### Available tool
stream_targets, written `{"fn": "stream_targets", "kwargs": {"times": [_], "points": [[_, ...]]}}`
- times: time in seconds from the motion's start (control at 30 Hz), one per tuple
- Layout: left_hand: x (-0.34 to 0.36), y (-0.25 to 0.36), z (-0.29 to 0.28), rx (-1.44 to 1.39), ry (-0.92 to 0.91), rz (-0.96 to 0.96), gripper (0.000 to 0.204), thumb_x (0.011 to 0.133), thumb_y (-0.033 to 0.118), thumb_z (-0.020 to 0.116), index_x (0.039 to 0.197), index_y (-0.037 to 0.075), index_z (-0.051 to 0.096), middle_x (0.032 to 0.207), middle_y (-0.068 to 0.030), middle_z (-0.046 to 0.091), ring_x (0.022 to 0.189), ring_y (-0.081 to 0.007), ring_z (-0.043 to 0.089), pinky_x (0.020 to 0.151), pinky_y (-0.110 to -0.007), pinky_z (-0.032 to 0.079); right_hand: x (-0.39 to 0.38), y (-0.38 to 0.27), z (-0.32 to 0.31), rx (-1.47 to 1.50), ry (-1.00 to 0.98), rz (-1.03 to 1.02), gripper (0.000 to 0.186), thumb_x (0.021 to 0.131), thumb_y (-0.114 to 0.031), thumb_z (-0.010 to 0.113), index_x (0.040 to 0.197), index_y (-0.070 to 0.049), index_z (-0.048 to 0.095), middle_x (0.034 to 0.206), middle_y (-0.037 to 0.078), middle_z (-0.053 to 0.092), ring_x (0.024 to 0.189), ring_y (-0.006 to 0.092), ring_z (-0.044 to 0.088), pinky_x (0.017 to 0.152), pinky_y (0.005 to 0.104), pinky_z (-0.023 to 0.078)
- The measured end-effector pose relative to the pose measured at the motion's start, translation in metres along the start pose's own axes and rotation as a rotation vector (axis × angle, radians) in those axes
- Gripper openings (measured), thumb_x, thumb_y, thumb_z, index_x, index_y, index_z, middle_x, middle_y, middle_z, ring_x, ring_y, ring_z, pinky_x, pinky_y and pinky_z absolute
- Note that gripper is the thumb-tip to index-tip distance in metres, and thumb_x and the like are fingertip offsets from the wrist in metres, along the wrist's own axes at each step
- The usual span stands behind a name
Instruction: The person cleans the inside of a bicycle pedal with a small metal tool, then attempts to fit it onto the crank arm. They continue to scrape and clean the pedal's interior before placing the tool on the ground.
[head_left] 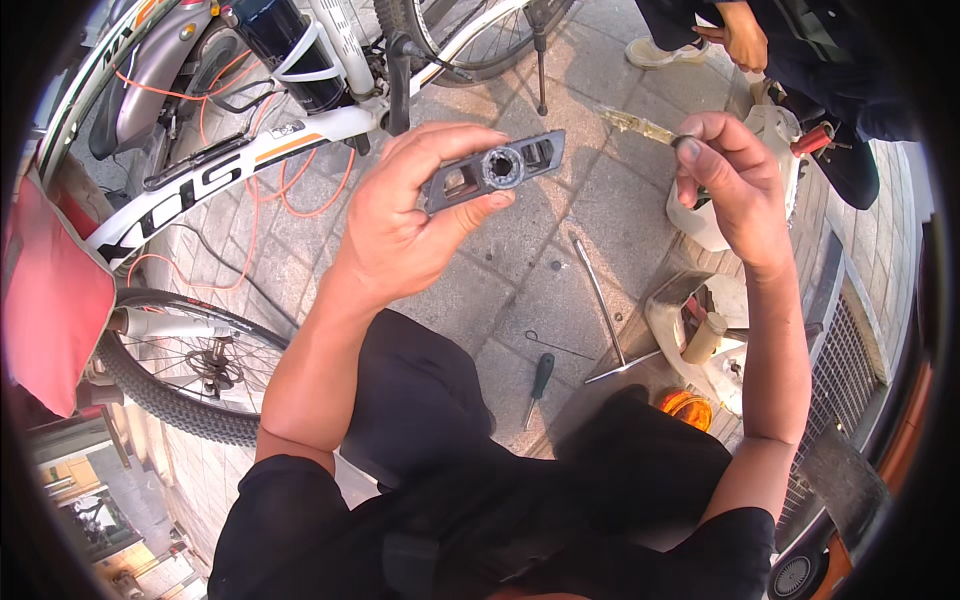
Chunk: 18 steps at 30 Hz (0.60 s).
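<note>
My left hand grips a black bicycle pedal by its left end, thumb below and fingers above. The pedal's round, toothed-looking centre bore faces up at me, with an open slot on either side. Off to the right, my right hand pinches a thin stick-like tool between thumb and fingers. Yellowish, grease-like stuff coats its tip, which points left toward the pedal but stays apart from it. What kind of tool it is, I cannot make out.
A white bicycle stands at left. On the paving lie a long T-shaped wrench, a green-handled screwdriver and a bent wire. At right are a cut plastic container, an orange jar and another person's hand.
</note>
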<state>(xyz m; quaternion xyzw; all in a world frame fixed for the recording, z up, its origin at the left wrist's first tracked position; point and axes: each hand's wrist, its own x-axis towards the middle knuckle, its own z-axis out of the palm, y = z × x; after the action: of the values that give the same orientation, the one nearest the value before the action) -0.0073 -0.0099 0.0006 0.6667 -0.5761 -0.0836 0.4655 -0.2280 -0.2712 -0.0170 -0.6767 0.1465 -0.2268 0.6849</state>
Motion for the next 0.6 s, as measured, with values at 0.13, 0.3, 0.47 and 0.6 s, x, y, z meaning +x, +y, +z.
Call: {"fn": "stream_targets", "kwargs": {"times": [0.13, 0.3, 0.47, 0.6], "points": [[0.002, 0.003, -0.004, 0.020, -0.086, -0.017, 0.045, 0.087, 0.008, 0.084, 0.128, 0.001, 0.067, 0.126, -0.0129, 0.069, 0.118, -0.0234, 0.065, 0.103, -0.035, 0.050, -0.005, -0.020, 0.001, 0.279, 0.025, -0.057, 0.023, 0.099, -0.012, 0.071, 0.117, 0.003, 0.070, 0.083, 0.003, 0.067, 0.061, 0.0101, 0.057, 0.057, 0.0230, 0.046], [0.000, 0.006, 0.001, -0.015, -0.146, -0.087, 0.041, 0.088, 0.009, 0.083, 0.125, 0.001, 0.068, 0.120, -0.0111, 0.069, 0.111, -0.0218, 0.065, 0.099, -0.034, 0.049, -0.006, -0.030, 0.013, 0.158, 0.033, 0.033, 0.020, 0.099, -0.015, 0.074, 0.110, 0.001, 0.073, 0.079, 0.000, 0.065, 0.056, 0.0058, 0.052, 0.051, 0.0198, 0.040], [0.003, 0.009, 0.003, -0.024, -0.200, -0.116, 0.039, 0.089, 0.011, 0.084, 0.123, 0.000, 0.067, 0.118, -0.0101, 0.070, 0.107, -0.0198, 0.065, 0.095, -0.033, 0.050, -0.003, -0.030, 0.023, 0.220, 0.034, 0.113, 0.015, 0.098, -0.013, 0.073, 0.105, 0.000, 0.073, 0.074, -0.002, 0.063, 0.053, 0.0036, 0.047, 0.048, 0.0208, 0.034], [0.003, 0.005, 0.004, -0.084, -0.224, -0.142, 0.040, 0.090, 0.012, 0.084, 0.124, 0.000, 0.066, 0.118, -0.0089, 0.069, 0.106, -0.0171, 0.065, 0.093, -0.031, 0.051, -0.001, -0.029, 0.025, 0.258, 0.006, 0.157, 0.015, 0.098, -0.011, 0.073, 0.104, 0.002, 0.072, 0.073, -0.002, 0.062, 0.052, 0.0035, 0.046, 0.047, 0.0211, 0.033]]}}
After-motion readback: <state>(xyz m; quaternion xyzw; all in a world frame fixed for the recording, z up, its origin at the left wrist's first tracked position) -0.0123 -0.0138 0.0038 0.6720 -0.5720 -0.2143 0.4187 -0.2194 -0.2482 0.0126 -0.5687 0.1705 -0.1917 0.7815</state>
